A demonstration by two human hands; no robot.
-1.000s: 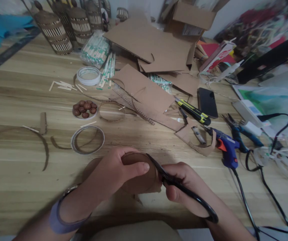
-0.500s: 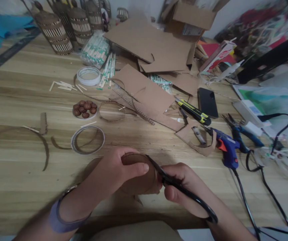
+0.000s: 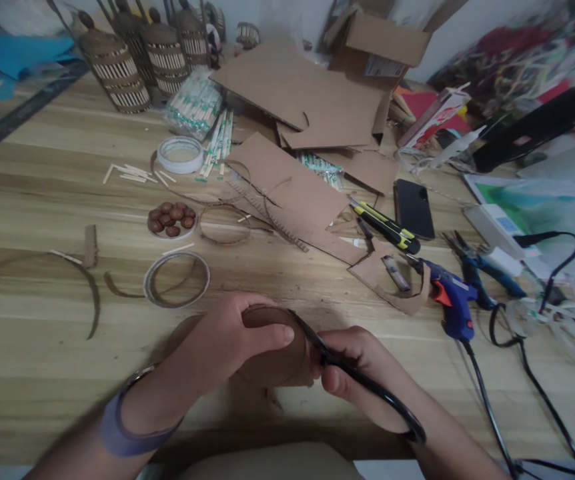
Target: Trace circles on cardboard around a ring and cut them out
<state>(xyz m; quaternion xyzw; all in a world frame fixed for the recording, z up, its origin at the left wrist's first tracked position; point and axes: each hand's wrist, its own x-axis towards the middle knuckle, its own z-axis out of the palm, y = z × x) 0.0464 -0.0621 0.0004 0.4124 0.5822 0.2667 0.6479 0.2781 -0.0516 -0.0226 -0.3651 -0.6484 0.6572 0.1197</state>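
My left hand (image 3: 237, 333) is closed on a piece of brown cardboard (image 3: 272, 360) with a rounded outline, its thumb lying on top. In my right hand (image 3: 362, 373) is a pair of black-handled scissors (image 3: 352, 373), their blades along the right edge of the cardboard. My right fingertips are partly hidden behind the scissors and the cardboard. Ahead and to the left, a tape ring (image 3: 177, 280) lies on the wooden table, with a curved cardboard strip (image 3: 95, 300) further left.
A dish of brown balls (image 3: 172, 219), a roll of tape (image 3: 180, 155) and cardboard sheets (image 3: 287, 173) lie ahead. On the right are a yellow-black utility knife (image 3: 387, 227), a blue glue gun (image 3: 450, 297) with a cable, pliers (image 3: 482, 267) and a phone (image 3: 414, 208). Small lantern-like models (image 3: 115, 67) stand back left.
The scissors and my right hand have shifted slightly left. The cardboard's right edge sits a little further left too. The whole view has moved slightly; both holds stay the same.
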